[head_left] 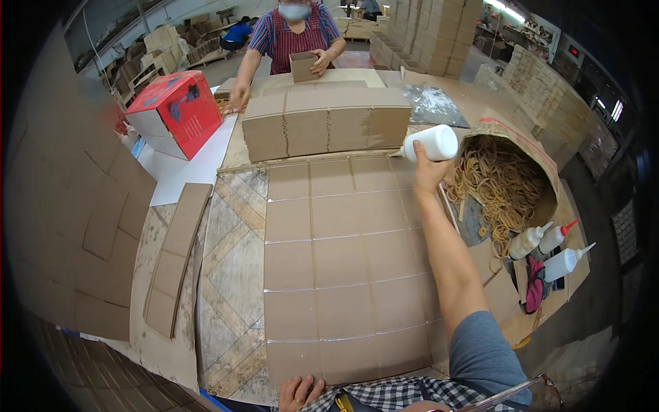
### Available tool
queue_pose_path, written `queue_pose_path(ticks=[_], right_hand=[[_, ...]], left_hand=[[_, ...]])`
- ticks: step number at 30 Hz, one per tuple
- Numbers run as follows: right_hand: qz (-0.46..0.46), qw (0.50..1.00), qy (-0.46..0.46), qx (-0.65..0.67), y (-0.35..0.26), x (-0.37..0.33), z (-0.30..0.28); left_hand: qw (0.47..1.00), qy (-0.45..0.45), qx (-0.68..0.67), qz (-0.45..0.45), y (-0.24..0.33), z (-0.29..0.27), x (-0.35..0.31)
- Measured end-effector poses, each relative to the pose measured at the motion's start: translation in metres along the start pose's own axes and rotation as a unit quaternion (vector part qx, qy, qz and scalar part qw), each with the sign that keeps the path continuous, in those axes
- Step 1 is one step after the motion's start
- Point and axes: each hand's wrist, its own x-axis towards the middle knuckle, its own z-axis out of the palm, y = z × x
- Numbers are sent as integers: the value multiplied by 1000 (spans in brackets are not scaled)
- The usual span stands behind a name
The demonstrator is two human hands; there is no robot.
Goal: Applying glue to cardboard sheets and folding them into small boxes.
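Note:
A white squeeze bottle (438,143) is gripped in my right hand (430,172), tilted with its narrow nozzle pointing left. It is over the far right corner of the flat brown cardboard pieces (343,257), which lie in overlapping rows on the table. Thin shiny lines, like wet glue, run across these rows. My left hand (300,393) rests at their near edge, its fingers apart and holding nothing. Just beyond the rows, a long block of stacked folded cardboard (329,130) stands across the table, with drips down its near side.
Rubber bands fill an open sack (508,168) on the right, near several nozzle bottles (564,264) and a pink-and-black cloth (534,285). At left are a red box (175,113) and a cardboard strip (178,261). Across the table a person (295,41) holds a small carton (302,67).

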Motion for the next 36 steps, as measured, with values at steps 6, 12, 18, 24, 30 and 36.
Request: queue_pose_path(ticks=[6,12,18,24,30,36], right_hand=[[-8,1000,-18,-20,9,8,2],[15,1000,-12,-21,6,5,5],[-28,999,-11,-35,18,4,9],[-26,996,-36,-76,5,0,3],[-22,994,-45,-96,-23,-16,-31],[12,996,-67,-64,-86,-53,-90]], left_hand=[[999,-11,-1,42,-7,8,-8],[999,22,16,47,-7,9,-5],[997,-1,60,49,-5,15,-12],[995,-28,81,46,-3,16,-17],[998,42,27,-26,6,6,-3],[977,129,-92,-143,14,-16,32]])
